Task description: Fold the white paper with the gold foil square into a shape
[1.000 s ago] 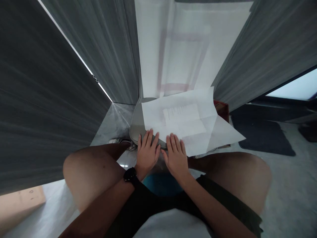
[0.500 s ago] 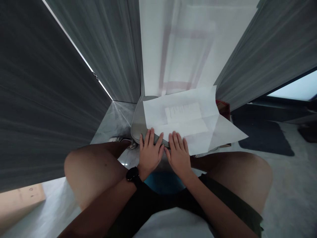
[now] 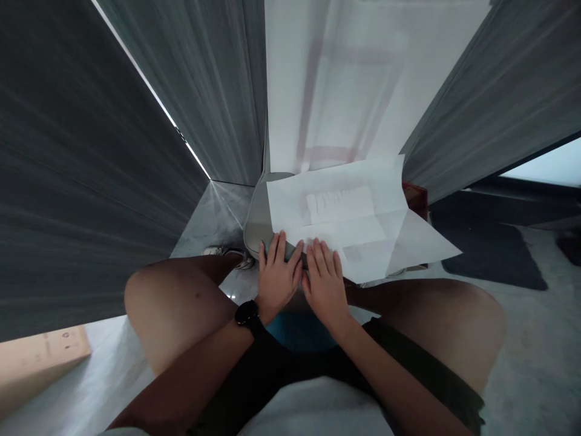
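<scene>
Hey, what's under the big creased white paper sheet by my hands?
A grey, rounded-cornered seat shows past the left side of the creased white paper sheet; whatever lies beneath the sheet's middle is covered.

- Above the white paper (image 3: 394,227) there is open room where a hand could pass.
- At the back, the big white sheet (image 3: 285,91) gets in the way.
- The left gray wall (image 3: 204,79) and right gray wall (image 3: 490,109) block both sides back there.
- The left knee (image 3: 154,293) and right knee (image 3: 472,318) block the low way out sideways.
- A red box (image 3: 417,198) sits by the paper's right edge.
- Between the left hand (image 3: 279,278) and right hand (image 3: 325,284) there is little room.
</scene>
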